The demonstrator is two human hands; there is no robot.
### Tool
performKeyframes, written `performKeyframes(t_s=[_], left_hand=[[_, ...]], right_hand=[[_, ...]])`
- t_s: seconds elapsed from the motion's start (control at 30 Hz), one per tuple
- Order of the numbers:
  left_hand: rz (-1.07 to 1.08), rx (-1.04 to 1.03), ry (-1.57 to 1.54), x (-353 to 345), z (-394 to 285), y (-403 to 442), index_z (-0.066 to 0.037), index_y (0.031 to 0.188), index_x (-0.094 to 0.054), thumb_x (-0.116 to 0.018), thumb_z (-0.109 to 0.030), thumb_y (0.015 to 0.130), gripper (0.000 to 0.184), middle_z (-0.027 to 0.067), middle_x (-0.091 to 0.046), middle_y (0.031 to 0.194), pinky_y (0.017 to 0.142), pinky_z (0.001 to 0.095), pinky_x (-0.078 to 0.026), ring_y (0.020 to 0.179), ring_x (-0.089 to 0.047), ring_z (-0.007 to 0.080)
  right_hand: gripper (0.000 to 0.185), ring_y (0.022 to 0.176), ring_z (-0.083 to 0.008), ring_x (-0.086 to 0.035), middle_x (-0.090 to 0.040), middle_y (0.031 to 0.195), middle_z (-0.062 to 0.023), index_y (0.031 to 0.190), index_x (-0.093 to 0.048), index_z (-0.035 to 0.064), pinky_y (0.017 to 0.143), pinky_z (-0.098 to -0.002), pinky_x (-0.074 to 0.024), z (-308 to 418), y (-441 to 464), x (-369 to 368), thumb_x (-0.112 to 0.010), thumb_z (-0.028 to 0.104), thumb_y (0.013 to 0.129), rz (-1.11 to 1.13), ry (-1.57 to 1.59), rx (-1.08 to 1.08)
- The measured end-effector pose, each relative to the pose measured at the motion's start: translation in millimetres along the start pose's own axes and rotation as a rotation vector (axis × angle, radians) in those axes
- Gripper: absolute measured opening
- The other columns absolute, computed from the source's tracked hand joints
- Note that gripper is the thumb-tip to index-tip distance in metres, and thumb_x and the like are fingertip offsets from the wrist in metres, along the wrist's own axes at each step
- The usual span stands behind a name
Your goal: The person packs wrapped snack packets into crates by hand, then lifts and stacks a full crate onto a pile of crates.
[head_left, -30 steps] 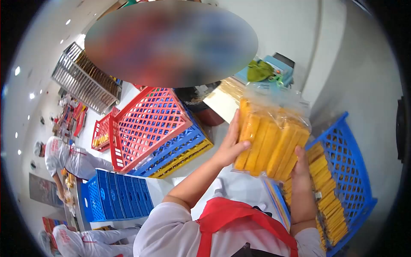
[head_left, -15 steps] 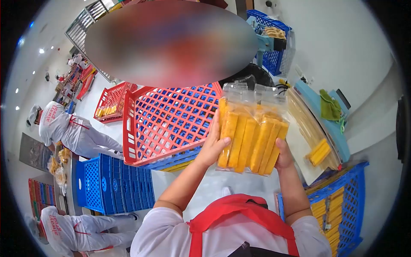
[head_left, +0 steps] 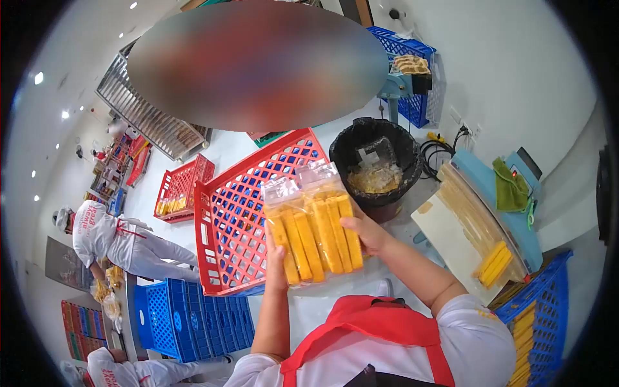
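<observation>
Two clear plastic bags of yellow food sticks point(head_left: 314, 238) stand side by side between my hands, tops pointing away from me. My left hand point(head_left: 277, 261) is closed on the left edge of the bags. On the right edge, my right hand point(head_left: 364, 233) grips with the thumb in front; most fingers of both hands are hidden behind. Just beyond, the bags partly overlap a red lattice crate point(head_left: 205, 248), whose visible floor shows blue through its holes. A light-blue sealing machine point(head_left: 483, 206) stands to the right, with a pack of yellow sticks point(head_left: 495, 263) on its pale board.
A black-lined bin point(head_left: 340, 158) with scraps stands ahead. Blue crates point(head_left: 193, 319) are stacked at left, and a blue crate point(head_left: 551, 316) holds yellow sticks at lower right. Two co-workers in white point(head_left: 138, 242) are at left. A smaller red crate point(head_left: 187, 209) holds packs.
Both hands have carried the bags left and slightly toward me, over the red crate's near right side. My view has shifted, and the bin now shows fully.
</observation>
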State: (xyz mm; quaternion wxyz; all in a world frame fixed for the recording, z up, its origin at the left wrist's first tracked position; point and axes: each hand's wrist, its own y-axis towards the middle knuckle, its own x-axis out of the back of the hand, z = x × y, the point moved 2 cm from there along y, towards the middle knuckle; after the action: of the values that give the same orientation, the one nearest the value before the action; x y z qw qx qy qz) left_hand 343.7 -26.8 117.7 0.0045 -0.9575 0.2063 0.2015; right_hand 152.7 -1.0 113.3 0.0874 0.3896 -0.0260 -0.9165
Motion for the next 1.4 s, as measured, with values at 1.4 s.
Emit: performKeyframes(t_s=[1.4], left_hand=[[0.205, -0.010, -0.105, 120, 4, 177, -0.001, 0.130, 0.002, -0.048, -0.029, 0.073, 0.081, 0.0118, -0.003, 0.137, 0.100, 0.0306, -0.010, 0.126, -0.005, 0.0222]], right_hand=[[0.058, 0.101, -0.0184, -0.048, -0.046, 0.113, -0.0080, 0.121, -0.031, 0.0055, 0.084, -0.0322, -0.0415, -47, 171, 25, -0.056, 0.028, 0.074, -0.196, -0.125, 0.073]])
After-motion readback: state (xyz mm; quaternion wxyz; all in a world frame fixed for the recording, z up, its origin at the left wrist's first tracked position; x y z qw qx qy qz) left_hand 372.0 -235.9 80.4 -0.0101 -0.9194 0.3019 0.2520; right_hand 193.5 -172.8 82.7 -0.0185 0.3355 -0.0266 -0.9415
